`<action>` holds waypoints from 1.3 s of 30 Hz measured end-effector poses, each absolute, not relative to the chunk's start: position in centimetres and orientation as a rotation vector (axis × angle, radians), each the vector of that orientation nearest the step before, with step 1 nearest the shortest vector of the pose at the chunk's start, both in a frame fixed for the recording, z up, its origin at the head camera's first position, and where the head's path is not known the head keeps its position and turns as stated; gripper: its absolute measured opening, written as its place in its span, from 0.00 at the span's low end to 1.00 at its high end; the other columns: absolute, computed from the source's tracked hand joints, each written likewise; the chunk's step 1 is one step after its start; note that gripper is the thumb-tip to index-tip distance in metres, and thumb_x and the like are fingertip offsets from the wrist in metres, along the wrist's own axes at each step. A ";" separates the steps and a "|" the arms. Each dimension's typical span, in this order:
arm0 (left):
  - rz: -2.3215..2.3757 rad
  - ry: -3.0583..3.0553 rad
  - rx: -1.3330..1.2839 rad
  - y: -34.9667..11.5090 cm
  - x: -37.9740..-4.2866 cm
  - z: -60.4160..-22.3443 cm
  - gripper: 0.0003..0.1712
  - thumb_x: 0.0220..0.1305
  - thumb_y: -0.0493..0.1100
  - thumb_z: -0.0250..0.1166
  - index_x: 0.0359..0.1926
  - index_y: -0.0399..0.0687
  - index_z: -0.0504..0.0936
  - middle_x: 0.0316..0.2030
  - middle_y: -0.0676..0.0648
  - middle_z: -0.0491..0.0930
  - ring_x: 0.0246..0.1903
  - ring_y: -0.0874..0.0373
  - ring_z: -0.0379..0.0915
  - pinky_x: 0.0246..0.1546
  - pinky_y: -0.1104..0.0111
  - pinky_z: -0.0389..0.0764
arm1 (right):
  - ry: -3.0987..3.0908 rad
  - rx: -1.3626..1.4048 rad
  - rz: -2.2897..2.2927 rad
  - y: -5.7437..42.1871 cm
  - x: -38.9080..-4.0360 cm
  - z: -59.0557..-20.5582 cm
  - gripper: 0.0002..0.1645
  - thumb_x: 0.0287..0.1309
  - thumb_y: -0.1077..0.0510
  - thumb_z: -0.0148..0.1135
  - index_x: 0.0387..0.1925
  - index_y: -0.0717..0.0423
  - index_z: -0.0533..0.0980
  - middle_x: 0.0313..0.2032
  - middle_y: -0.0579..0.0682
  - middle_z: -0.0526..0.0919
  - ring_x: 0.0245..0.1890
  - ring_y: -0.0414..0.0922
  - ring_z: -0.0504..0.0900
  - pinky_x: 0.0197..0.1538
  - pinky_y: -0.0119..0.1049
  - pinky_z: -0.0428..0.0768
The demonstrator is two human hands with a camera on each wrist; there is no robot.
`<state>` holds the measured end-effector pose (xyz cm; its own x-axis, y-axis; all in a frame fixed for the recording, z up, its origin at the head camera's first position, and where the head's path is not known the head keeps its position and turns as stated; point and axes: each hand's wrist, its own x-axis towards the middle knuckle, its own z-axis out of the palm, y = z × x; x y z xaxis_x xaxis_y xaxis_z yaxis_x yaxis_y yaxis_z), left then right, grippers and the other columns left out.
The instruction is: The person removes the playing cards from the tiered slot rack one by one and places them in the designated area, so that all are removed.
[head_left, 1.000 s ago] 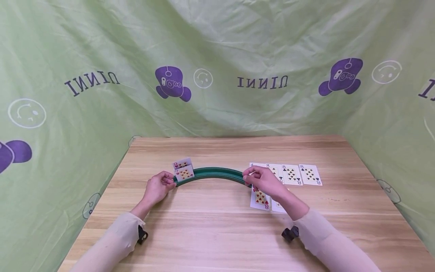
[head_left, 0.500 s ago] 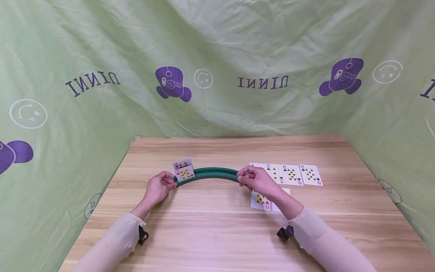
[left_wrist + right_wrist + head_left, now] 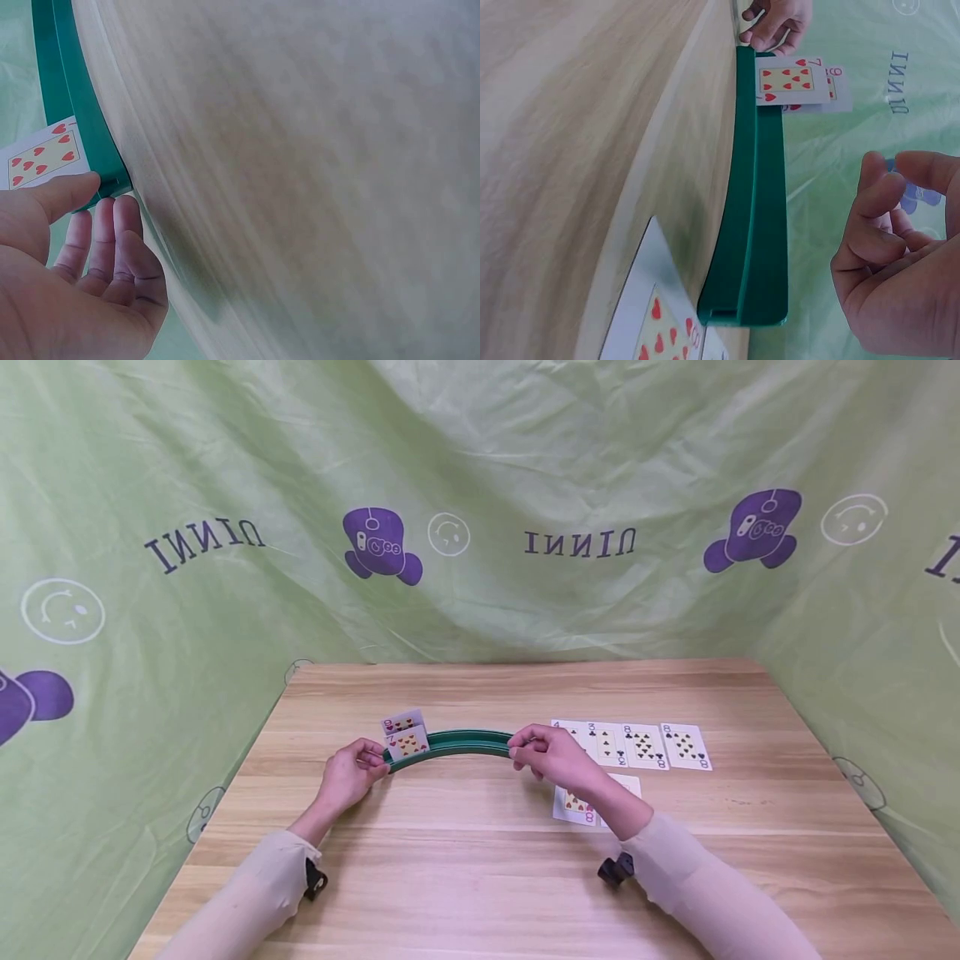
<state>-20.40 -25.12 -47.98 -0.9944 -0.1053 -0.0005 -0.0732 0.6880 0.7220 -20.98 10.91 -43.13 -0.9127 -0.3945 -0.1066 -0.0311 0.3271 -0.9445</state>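
Note:
A curved green playing card holder (image 3: 468, 742) lies on the wooden table. My left hand (image 3: 349, 775) pinches its left end, the thumb (image 3: 79, 191) on the green edge and the fingers below. In the left end stand two cards, a seven of hearts (image 3: 407, 743) in front of a nine of hearts (image 3: 402, 721). My right hand (image 3: 558, 760) overlaps the holder's right part in the head view. In the right wrist view it is apart from the holder, fingers loosely bent, a small gap between thumb and index finger, nothing held.
Right of the holder, a row of black-suited cards lies face up, with an eight (image 3: 684, 747) at its right end. Nearer me lie an eight of hearts (image 3: 573, 807) and another card partly under my right forearm. A green curtain (image 3: 480, 602) stands behind the table (image 3: 465, 893).
My right hand has moved left along the holder from its right end, uncovering more of the cards behind. My left hand, the holder and its two cards have stayed in place.

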 end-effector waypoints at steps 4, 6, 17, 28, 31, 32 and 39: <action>-1.220 -2.847 0.149 -25.1 -20.5 -48.0 0.14 0.58 0.33 0.71 0.45 0.40 0.81 0.36 0.43 0.84 0.36 0.55 0.81 0.43 0.64 0.84 | 2.281 -0.383 -1.614 10.1 -21.3 -43.0 0.14 0.64 0.55 0.63 0.48 0.58 0.78 0.31 0.55 0.86 0.21 0.42 0.71 0.27 0.30 0.67; -1.222 -2.846 0.147 -25.2 -20.5 -48.1 0.14 0.57 0.33 0.71 0.45 0.40 0.81 0.36 0.43 0.84 0.36 0.55 0.81 0.42 0.64 0.84 | 2.283 -0.393 -1.612 9.7 -21.5 -43.0 0.15 0.64 0.55 0.63 0.48 0.59 0.78 0.30 0.52 0.86 0.21 0.42 0.71 0.27 0.30 0.67; -1.227 -2.843 0.131 -25.3 -20.6 -48.3 0.13 0.57 0.33 0.71 0.44 0.40 0.80 0.36 0.43 0.84 0.35 0.56 0.81 0.42 0.66 0.83 | 2.256 -0.434 -1.665 7.3 -22.4 -42.6 0.10 0.64 0.57 0.64 0.45 0.56 0.79 0.34 0.58 0.85 0.22 0.45 0.72 0.26 0.31 0.68; -1.224 -2.844 0.131 -25.3 -20.6 -48.0 0.13 0.58 0.33 0.71 0.44 0.40 0.80 0.36 0.42 0.84 0.36 0.55 0.80 0.41 0.66 0.83 | 2.281 -0.423 -1.662 5.3 -23.1 -42.5 0.09 0.61 0.59 0.65 0.43 0.55 0.81 0.28 0.48 0.81 0.21 0.45 0.72 0.26 0.30 0.68; -1.225 -2.847 0.134 -25.2 -20.6 -47.9 0.13 0.58 0.33 0.71 0.44 0.40 0.80 0.37 0.42 0.84 0.36 0.55 0.81 0.42 0.66 0.84 | 2.283 -0.434 -1.670 4.7 -23.4 -42.7 0.09 0.61 0.58 0.65 0.43 0.56 0.81 0.28 0.47 0.80 0.21 0.43 0.72 0.26 0.30 0.69; -1.225 -2.848 0.140 -25.2 -20.6 -47.9 0.13 0.58 0.33 0.71 0.45 0.40 0.80 0.37 0.42 0.84 0.36 0.55 0.81 0.43 0.65 0.84 | 2.283 -0.439 -1.673 4.5 -23.5 -42.7 0.09 0.61 0.58 0.65 0.43 0.56 0.81 0.29 0.47 0.80 0.21 0.42 0.72 0.26 0.30 0.70; -1.243 -2.847 0.145 -25.2 -20.5 -47.9 0.14 0.58 0.32 0.70 0.45 0.40 0.80 0.38 0.42 0.84 0.37 0.55 0.81 0.44 0.64 0.84 | 2.311 -0.441 -1.630 3.3 -23.9 -43.2 0.11 0.64 0.56 0.64 0.45 0.56 0.81 0.32 0.48 0.80 0.23 0.42 0.73 0.29 0.31 0.72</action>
<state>-20.50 -25.18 -47.92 -0.9951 -0.0984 -0.0081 -0.0729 0.6762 0.7331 -23.87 3.32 -43.16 -0.9147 -0.4008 -0.0509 -0.0867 0.3178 -0.9442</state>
